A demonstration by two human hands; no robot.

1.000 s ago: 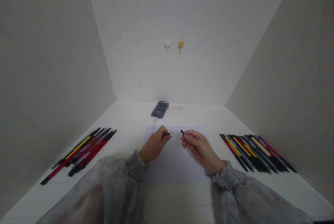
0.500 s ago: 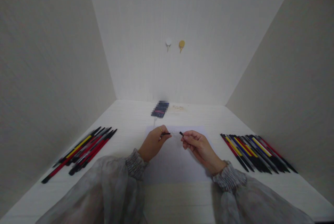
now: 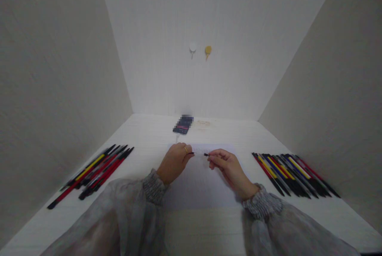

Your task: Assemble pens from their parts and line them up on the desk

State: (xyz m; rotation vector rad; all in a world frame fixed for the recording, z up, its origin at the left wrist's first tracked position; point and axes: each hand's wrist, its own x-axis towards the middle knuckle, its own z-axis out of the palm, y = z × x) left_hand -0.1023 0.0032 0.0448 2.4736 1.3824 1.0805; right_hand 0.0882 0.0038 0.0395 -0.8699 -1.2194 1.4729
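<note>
Over a sheet of white paper (image 3: 203,192), my left hand (image 3: 174,164) is closed in a pinch on a thin dark pen (image 3: 192,153), most of it hidden by the fingers. Its short end points right. Facing it, my right hand (image 3: 228,168) pinches a small black piece that looks like a pen cap (image 3: 206,154), its end pointing left. A narrow gap separates the two pieces. Faint marks show on the paper behind them.
Several pens (image 3: 95,168) in red, yellow and black lie in a loose pile at left. Another row of pens (image 3: 294,174) lies at right. A phone (image 3: 182,126) rests behind the paper. Two hooks, one white (image 3: 192,49) and one yellow (image 3: 208,50), hang on the back wall.
The right hand's black piece has tilted closer to level, and its end now sits slightly lower and further left. My left hand has shifted slightly left. The pens and phone stay put.
</note>
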